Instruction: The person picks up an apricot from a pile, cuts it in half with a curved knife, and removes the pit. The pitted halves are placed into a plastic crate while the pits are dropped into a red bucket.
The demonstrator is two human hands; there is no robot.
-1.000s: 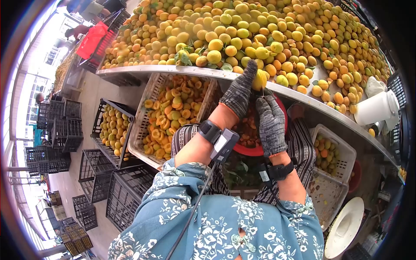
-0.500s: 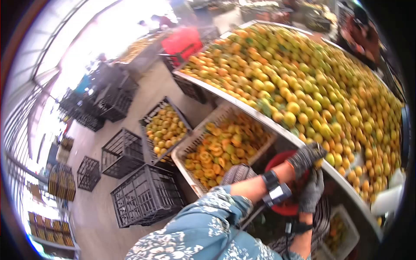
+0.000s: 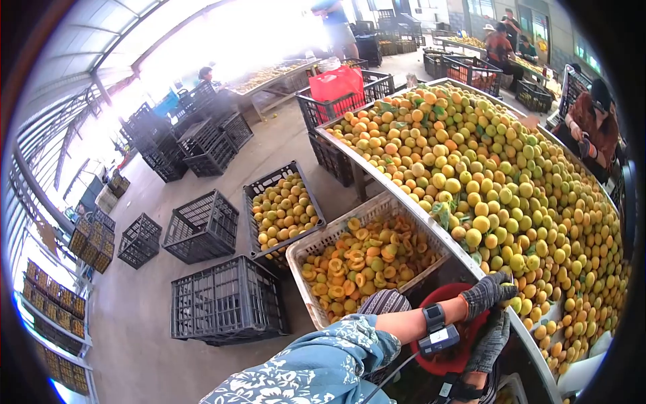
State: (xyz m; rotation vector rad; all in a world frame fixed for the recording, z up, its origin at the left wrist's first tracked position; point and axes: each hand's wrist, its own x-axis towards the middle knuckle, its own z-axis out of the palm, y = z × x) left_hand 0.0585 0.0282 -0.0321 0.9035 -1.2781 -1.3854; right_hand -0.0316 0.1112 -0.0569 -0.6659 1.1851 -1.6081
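Both hands wear dark grey gloves and meet at the near edge of the fruit table (image 3: 431, 219), above a red basin (image 3: 441, 360). My left hand (image 3: 488, 295) is closed on a yellow-green fruit (image 3: 515, 304). Just below it, my right hand (image 3: 491, 342) reaches up to the same fruit from underneath, its fingertips partly hidden. A heap of whole yellow-orange fruits (image 3: 484, 195) covers the table. Left of the basin, a white crate (image 3: 306, 286) holds split fruit halves (image 3: 360, 259).
A black crate of whole fruits (image 3: 252, 215) stands beyond the white one. Black crates (image 3: 229, 299) sit on the floor at left. A red bag (image 3: 336, 84) lies in a crate behind. One person (image 3: 595, 131) sits across the table; others are farther back.
The view has shifted and sharpened, showing more of the room at the top. Both hands stay together at the table edge around the fruit.
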